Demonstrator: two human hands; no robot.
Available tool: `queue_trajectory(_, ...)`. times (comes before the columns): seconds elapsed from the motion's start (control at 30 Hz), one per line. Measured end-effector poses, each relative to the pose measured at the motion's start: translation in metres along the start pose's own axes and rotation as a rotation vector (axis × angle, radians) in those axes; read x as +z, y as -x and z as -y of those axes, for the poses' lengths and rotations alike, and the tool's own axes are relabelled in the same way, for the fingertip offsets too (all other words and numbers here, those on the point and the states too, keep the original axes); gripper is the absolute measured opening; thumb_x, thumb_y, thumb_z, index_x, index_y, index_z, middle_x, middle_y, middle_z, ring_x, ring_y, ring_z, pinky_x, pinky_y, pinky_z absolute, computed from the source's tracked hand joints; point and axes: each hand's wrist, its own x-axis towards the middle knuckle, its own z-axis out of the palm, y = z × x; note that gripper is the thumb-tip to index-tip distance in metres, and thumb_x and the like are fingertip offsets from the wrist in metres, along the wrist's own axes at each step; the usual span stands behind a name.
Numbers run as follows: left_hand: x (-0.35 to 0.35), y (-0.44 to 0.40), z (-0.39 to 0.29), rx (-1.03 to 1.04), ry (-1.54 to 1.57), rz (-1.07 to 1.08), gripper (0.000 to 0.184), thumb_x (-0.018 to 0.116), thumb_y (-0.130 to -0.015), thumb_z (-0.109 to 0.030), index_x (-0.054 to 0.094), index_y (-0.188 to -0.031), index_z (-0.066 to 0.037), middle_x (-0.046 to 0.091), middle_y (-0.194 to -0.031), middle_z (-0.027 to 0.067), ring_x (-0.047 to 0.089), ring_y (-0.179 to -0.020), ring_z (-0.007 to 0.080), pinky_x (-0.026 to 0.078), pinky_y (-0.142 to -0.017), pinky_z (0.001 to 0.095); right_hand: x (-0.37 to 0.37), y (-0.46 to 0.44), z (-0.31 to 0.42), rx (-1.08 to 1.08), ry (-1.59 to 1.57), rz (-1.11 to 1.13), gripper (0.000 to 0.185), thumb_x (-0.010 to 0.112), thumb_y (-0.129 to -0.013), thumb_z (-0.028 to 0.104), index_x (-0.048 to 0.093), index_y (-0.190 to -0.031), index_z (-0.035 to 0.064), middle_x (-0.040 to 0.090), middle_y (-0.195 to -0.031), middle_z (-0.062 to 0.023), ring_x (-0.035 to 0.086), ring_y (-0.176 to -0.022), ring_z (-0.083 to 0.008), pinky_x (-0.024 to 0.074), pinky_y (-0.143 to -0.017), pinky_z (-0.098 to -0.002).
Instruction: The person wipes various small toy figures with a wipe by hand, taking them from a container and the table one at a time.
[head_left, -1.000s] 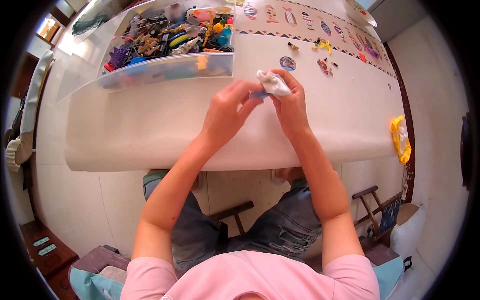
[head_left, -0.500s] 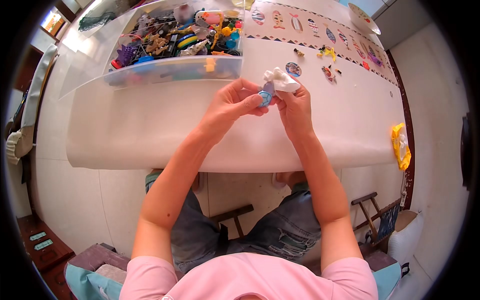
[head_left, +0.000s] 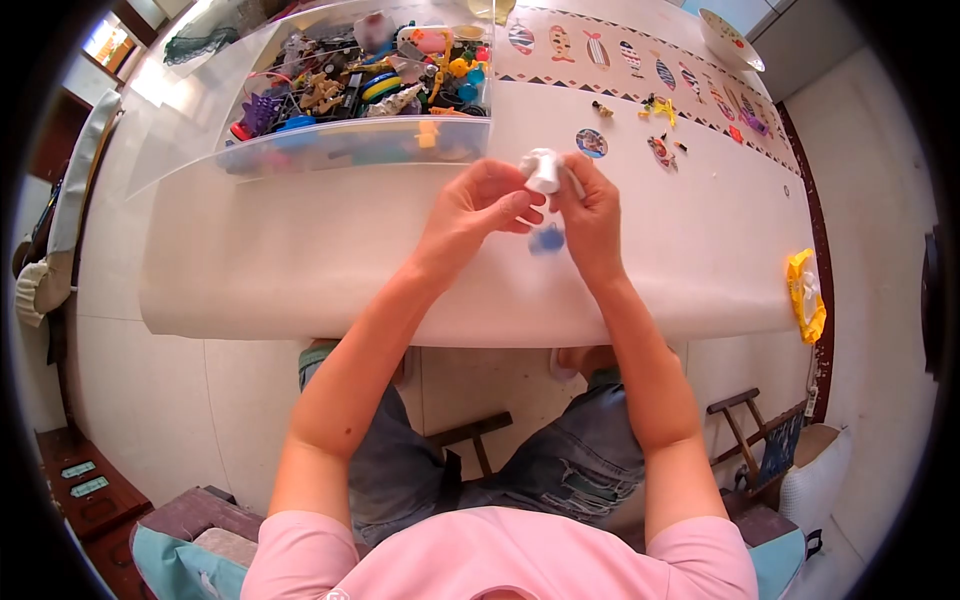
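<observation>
A crumpled white wipe (head_left: 542,170) is pinched by my right hand (head_left: 592,205) above the table. At its left, my left hand (head_left: 480,205) has its thumb and fingers bent but apart, nothing visible between them; the fingertips come close to the wipe, and whether they touch it I cannot tell. Just below both hands is a small blue toy (head_left: 547,238), smeared by motion and out of either hand's grasp. Past my right hand lie a round picture piece (head_left: 591,143) and a small brown-gold toy figure (head_left: 601,109).
A clear plastic bin (head_left: 350,150) full of mixed small toys stands at the back left. Farther right are a yellow toy (head_left: 658,108), a patterned piece (head_left: 661,152), a fish-print strip (head_left: 597,50), a bowl (head_left: 731,40) and a yellow wipes packet (head_left: 805,297) by the table's edge.
The blue toy has left my left fingers and dropped below my hands. The wipe has shifted slightly left and bunched up, and my left fingers have loosened.
</observation>
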Motion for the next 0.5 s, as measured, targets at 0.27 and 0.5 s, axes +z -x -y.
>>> queue_trajectory(0.27,-0.003,-0.005,0.007,0.138,-0.28,-0.214,0.016,0.06,-0.084,-0.013,0.054,-0.095,-0.004,0.061,-0.085,0.0039,0.06,-0.075,0.0112,0.049,-0.068,0.0251,0.015,-0.003,-0.022,-0.198,0.238,-0.178,0.012,0.056,-0.084,0.01,0.058,-0.092,0.0008,0.057,-0.076,-0.0076,0.054,-0.067,-0.0148,0.0422,-0.06,-0.0285)
queue_trajectory(0.5,0.015,0.023,0.015,0.597,-1.155,0.137,0.032,0.069,-0.069,-0.007,0.059,-0.098,-0.01,0.055,-0.089,0.0066,0.057,-0.071,0.0241,0.048,-0.064,0.0319,-0.01,-0.004,-0.018,0.033,0.087,-0.228,0.019,0.054,-0.089,0.021,0.058,-0.09,0.0033,0.05,-0.065,0.0013,0.042,-0.059,-0.0059,0.0355,-0.052,-0.0223)
